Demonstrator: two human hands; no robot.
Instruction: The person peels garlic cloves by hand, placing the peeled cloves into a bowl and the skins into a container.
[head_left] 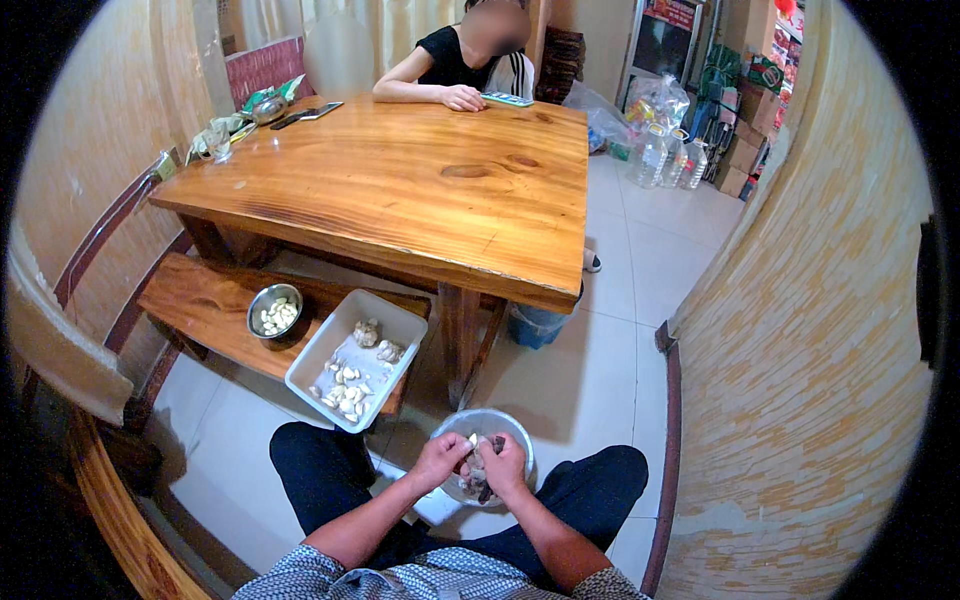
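Observation:
Between my knees stands a pale round bucket (523, 432), and both hands work over its mouth. My left hand (440, 460) is closed, its fingertips pinching a small pale garlic clove (473, 439). Close beside it my right hand (505, 464) is closed around a dark-handled tool (486, 492), which looks like a small knife; its blade cannot be made out. Ahead on the left, a white plastic tub (297, 378) holds two garlic bulbs (367, 333) and several loose cloves (349, 396). Left of that, a metal bowl (252, 322) contains peeled cloves (278, 316).
The tub and bowl rest on a wooden bench (190, 290) beside a large wooden table (400, 170). Across the table sits a person (440, 70) with a phone (507, 99). A blue bucket (538, 326) stands beneath the table corner. A wall (790, 350) rises on my right.

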